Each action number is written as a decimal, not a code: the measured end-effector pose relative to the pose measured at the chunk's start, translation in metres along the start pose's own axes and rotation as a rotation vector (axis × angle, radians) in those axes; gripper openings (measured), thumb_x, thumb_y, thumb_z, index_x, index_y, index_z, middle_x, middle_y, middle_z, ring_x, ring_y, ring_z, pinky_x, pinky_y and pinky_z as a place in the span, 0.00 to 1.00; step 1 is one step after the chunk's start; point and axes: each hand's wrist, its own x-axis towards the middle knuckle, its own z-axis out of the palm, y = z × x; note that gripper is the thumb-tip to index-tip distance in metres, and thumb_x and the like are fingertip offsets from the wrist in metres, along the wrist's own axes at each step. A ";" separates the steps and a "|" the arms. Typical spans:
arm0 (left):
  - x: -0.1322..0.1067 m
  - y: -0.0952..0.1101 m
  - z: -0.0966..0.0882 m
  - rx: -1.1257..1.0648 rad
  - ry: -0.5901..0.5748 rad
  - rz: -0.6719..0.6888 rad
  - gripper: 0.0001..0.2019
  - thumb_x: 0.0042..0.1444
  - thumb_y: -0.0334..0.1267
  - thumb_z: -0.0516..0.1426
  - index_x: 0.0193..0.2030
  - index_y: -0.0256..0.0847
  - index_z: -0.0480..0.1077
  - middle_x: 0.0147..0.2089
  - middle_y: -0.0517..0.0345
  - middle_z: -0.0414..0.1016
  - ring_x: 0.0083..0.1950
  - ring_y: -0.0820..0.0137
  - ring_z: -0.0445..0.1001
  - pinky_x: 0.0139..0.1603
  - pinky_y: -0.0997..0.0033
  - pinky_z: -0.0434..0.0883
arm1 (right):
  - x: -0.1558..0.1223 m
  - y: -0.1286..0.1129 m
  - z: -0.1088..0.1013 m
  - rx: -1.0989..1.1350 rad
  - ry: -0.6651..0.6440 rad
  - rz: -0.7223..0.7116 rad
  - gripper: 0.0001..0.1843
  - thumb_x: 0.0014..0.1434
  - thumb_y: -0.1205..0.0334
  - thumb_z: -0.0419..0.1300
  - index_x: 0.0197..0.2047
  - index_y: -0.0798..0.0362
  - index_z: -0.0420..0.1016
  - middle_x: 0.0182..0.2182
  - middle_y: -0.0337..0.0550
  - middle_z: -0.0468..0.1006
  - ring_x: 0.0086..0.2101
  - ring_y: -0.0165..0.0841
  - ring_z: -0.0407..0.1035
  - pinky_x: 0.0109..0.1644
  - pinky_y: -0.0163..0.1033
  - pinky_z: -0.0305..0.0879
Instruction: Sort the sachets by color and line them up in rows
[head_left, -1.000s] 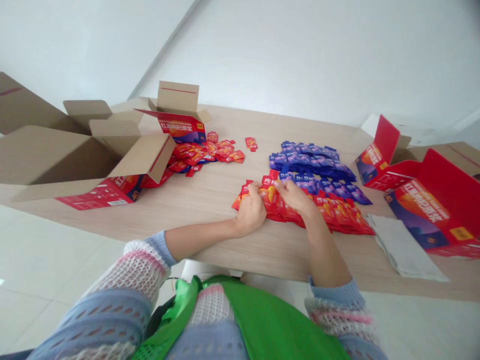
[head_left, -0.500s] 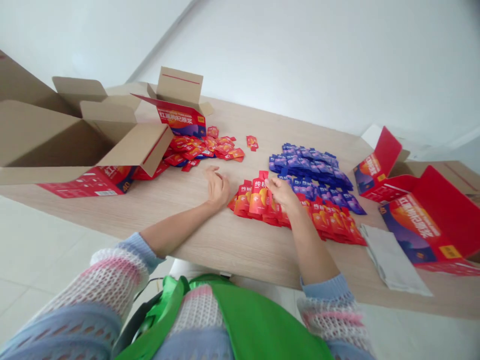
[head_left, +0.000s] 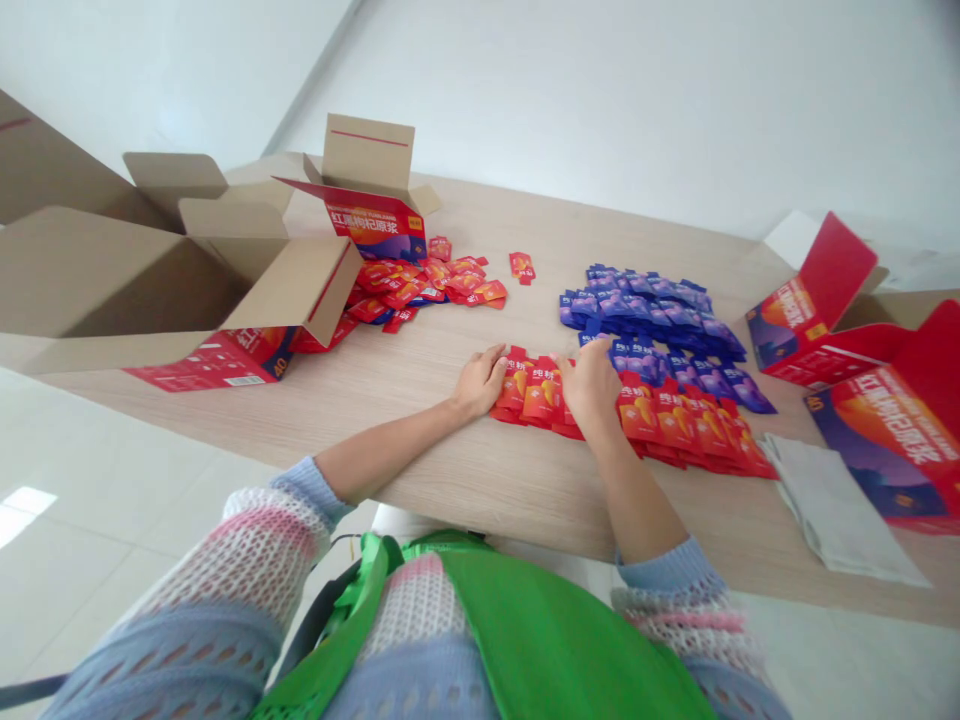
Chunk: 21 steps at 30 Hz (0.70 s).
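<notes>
My left hand [head_left: 480, 382] lies flat on the wooden table, its fingertips at the left end of a row of overlapping red sachets [head_left: 637, 412] with orange artwork. My right hand [head_left: 591, 388] presses down on that row, and I cannot tell whether its fingers grip any sachet. Just beyond the red row lies a packed group of blue-purple sachets [head_left: 649, 322]. A loose heap of red sachets [head_left: 431, 290] lies further left, with a small separate cluster of red sachets [head_left: 522, 266] beside it.
Open cardboard cartons [head_left: 135, 280] and a red printed carton [head_left: 367, 225] stand at the table's left and back. Red printed boxes [head_left: 892, 430] stand at the right, beside a folded grey cloth [head_left: 836, 510]. The table's front edge [head_left: 480, 510] runs close to my green apron [head_left: 540, 640].
My left hand has moved right from the bare table to the red row's left end. My right hand stays on the row, and the sachets there now lie lower and flatter.
</notes>
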 end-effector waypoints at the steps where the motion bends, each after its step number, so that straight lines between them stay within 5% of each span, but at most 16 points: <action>1: -0.002 0.002 0.002 0.036 -0.008 0.006 0.24 0.70 0.42 0.45 0.66 0.33 0.66 0.62 0.42 0.75 0.62 0.59 0.72 0.66 0.58 0.67 | -0.004 0.001 -0.002 0.006 0.017 -0.009 0.25 0.69 0.48 0.56 0.58 0.61 0.68 0.42 0.59 0.79 0.43 0.47 0.75 0.43 0.43 0.64; 7: -0.010 0.011 0.006 0.230 -0.036 0.060 0.23 0.69 0.37 0.44 0.65 0.30 0.66 0.52 0.37 0.79 0.54 0.56 0.79 0.58 0.56 0.73 | -0.041 0.004 0.011 -0.149 -0.057 -0.161 0.18 0.72 0.54 0.49 0.47 0.56 0.75 0.37 0.55 0.80 0.39 0.43 0.75 0.43 0.44 0.63; 14: -0.010 0.010 0.010 0.181 0.004 0.107 0.22 0.68 0.34 0.44 0.61 0.32 0.70 0.62 0.37 0.74 0.65 0.59 0.72 0.66 0.57 0.69 | -0.049 -0.001 0.016 -0.215 0.059 -0.214 0.14 0.67 0.54 0.56 0.38 0.55 0.77 0.34 0.56 0.79 0.42 0.50 0.71 0.43 0.48 0.57; 17: 0.008 -0.005 -0.012 0.224 0.163 0.078 0.23 0.65 0.34 0.47 0.63 0.30 0.69 0.67 0.37 0.69 0.70 0.58 0.66 0.69 0.55 0.66 | -0.052 -0.001 0.013 -0.127 0.112 -0.259 0.16 0.67 0.52 0.57 0.32 0.53 0.75 0.29 0.52 0.77 0.38 0.46 0.70 0.40 0.44 0.52; 21: 0.042 -0.043 -0.078 0.439 0.371 -0.015 0.23 0.60 0.29 0.50 0.60 0.38 0.74 0.67 0.46 0.71 0.67 0.58 0.67 0.68 0.51 0.64 | -0.054 0.011 0.016 -0.029 0.289 -0.350 0.20 0.69 0.51 0.53 0.29 0.52 0.73 0.28 0.49 0.77 0.35 0.42 0.68 0.37 0.43 0.48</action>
